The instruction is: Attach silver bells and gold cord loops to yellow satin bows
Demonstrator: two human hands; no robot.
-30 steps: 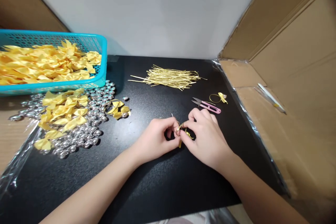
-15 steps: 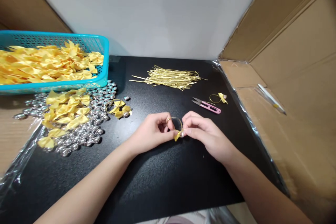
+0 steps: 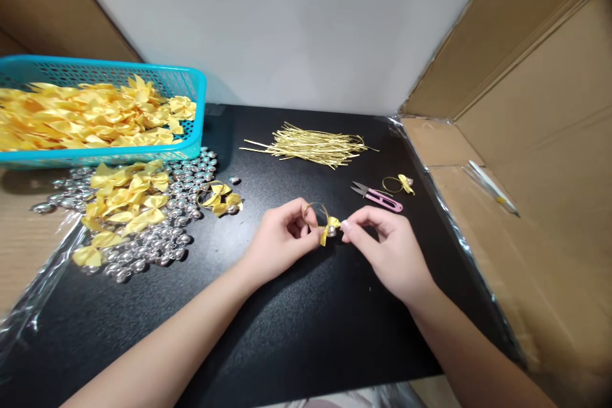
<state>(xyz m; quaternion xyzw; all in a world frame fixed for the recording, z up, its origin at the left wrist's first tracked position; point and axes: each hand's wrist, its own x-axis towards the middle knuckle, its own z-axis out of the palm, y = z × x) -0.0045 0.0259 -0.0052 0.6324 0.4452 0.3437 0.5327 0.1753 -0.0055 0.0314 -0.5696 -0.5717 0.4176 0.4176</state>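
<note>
My left hand (image 3: 282, 239) pinches a small gold wire ring (image 3: 316, 209) that carries a yellow ribbon bow and a silver bead (image 3: 329, 229). My right hand (image 3: 389, 248) is close on the right, its thumb and forefinger pinched at the bow's right side, touching it. Both hands hover just above the black table (image 3: 296, 325), near its middle.
A turquoise basket (image 3: 191, 140) full of yellow bows stands at the back left. In front of it lie loose yellow bows (image 3: 127, 201) on a heap of silver beads (image 3: 186, 185). Gold wire strips (image 3: 310, 143), pink snips (image 3: 380, 197) and a finished ring (image 3: 399, 183) lie behind. Cardboard walls (image 3: 526, 159) rise at right.
The hands have drawn slightly apart and lifted. The twisted wire has become a closed ring with the bow hanging from it, now plainly visible between the fingers.
</note>
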